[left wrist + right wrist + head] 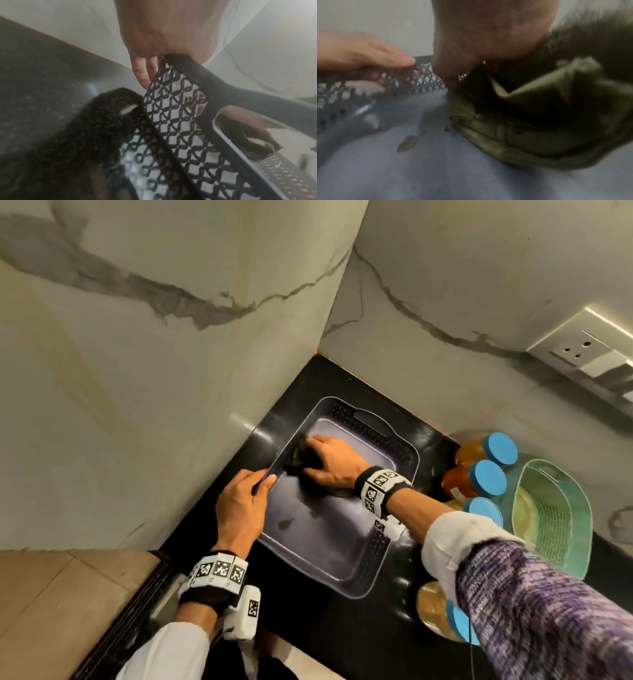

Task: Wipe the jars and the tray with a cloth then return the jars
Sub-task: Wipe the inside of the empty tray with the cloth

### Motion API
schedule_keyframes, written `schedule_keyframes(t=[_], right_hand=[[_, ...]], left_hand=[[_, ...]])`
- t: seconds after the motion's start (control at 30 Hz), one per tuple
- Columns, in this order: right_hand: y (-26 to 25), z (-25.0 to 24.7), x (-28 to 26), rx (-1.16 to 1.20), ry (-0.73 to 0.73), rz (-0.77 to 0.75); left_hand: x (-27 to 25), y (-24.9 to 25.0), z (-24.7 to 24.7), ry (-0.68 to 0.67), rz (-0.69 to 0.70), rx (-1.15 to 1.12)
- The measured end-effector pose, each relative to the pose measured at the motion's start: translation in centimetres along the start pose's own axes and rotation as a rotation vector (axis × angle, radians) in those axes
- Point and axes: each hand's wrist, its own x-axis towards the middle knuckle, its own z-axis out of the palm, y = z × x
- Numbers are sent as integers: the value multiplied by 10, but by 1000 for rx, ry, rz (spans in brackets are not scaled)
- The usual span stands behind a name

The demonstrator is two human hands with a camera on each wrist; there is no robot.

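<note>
Left hand (239,505) clamps the tray (325,546); right hand (330,462) grips the cloth (299,457); press firmly across the 1 dark spot (286,522).

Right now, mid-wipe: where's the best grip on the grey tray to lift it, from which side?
Grip the grey tray by the cut-out handle in its far short wall, coming from above at the wall-corner end: fingers can hook through the slot. The long sides are low mesh, so the left hand only pinches the rim there.
</note>
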Motion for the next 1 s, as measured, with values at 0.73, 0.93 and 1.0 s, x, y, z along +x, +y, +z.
schedule_keyframes(t=[0.73,0.93,1.0], right_hand=[[31,14,7,85,223,287],[50,9,11,169,319,551],[51,10,16,240,324,549]], left_hand=[[-3,0,-4,-46,-10,100],[1,-6,-7,-100,48,72],[3,-7,-8,-116,64,82]])
